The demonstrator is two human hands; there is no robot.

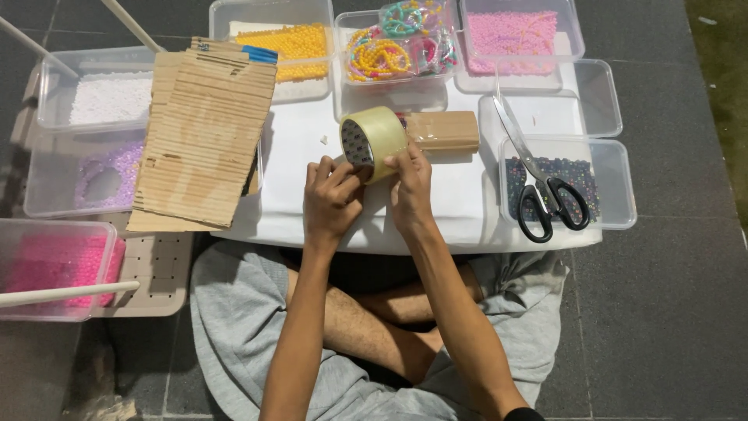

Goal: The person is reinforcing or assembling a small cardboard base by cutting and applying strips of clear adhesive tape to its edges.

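Note:
A roll of clear packing tape (372,139) is held upright over the white board (460,210) in front of me. My right hand (410,187) grips the roll from its right side. My left hand (333,199) pinches at the roll's lower left edge with the fingertips. A rolled piece of brown cardboard (442,130) lies just behind the tape, touching it.
A stack of corrugated cardboard sheets (202,136) lies to the left. Black-handled scissors (541,183) rest on a tub of dark beads (604,183) at right. Tubs of yellow (290,40), pink (510,31), white (109,97), lilac (105,175) and magenta beads (54,265) ring the board.

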